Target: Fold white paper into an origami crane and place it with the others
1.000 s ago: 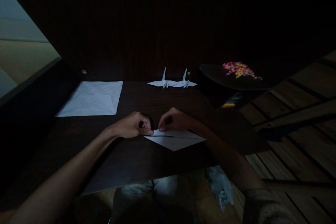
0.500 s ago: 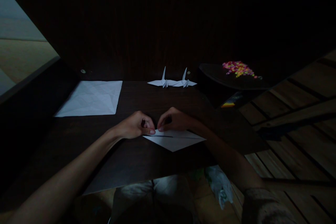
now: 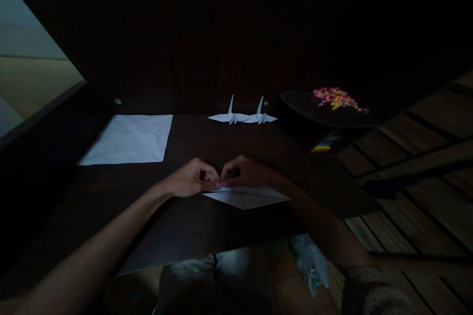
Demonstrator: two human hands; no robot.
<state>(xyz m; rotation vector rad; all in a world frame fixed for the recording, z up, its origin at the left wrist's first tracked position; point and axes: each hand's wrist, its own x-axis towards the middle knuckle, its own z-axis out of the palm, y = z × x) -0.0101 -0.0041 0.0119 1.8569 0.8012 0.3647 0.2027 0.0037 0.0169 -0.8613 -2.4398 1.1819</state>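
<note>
A white folded paper (image 3: 247, 199), diamond-shaped with a dark slit along its middle, lies over the dark tabletop. My left hand (image 3: 195, 177) pinches its far left edge between thumb and fingers. Right beside it, my right hand (image 3: 246, 171) is closed in a pinch on the same edge, the fingertips of both hands meeting. The fingers cover part of that far edge. Beyond my hands, two white origami cranes (image 3: 232, 117) stand side by side near the back panel.
At the left lies a creased white paper sheet (image 3: 127, 139). To the right, a dark curved shelf (image 3: 295, 103) carries a pile of small colourful pieces (image 3: 337, 98). A plastic bag (image 3: 310, 261) is below the table's front edge, and wooden slats (image 3: 417, 211) are at the right.
My right fingertips have come down and left against my left fingertips at the paper's far edge. The paper's near point has tipped slightly upward in view.
</note>
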